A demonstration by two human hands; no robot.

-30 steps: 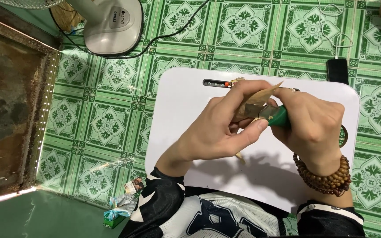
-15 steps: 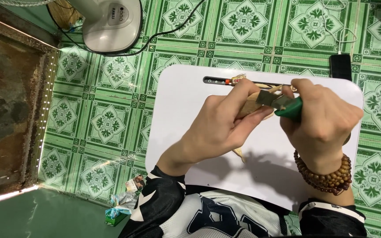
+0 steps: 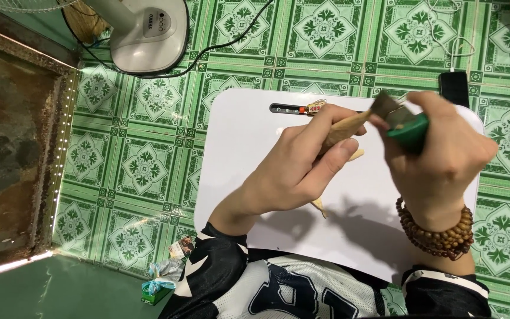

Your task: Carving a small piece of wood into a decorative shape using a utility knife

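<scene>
Above the white lap tray (image 3: 237, 147), the left hand (image 3: 293, 171) clamps its fingers around a light, stiff wooden stick (image 3: 343, 127), best gripped mid-shaft, while the right hand (image 3: 444, 159) closes on a green-handled knife (image 3: 405, 127).

Fan base (image 3: 149, 35) behind lap tray (image 3: 237, 130)

Fan base (image 3: 149, 35), phone (image 3: 454, 88), green tiles (image 3: 143, 165)
</scene>
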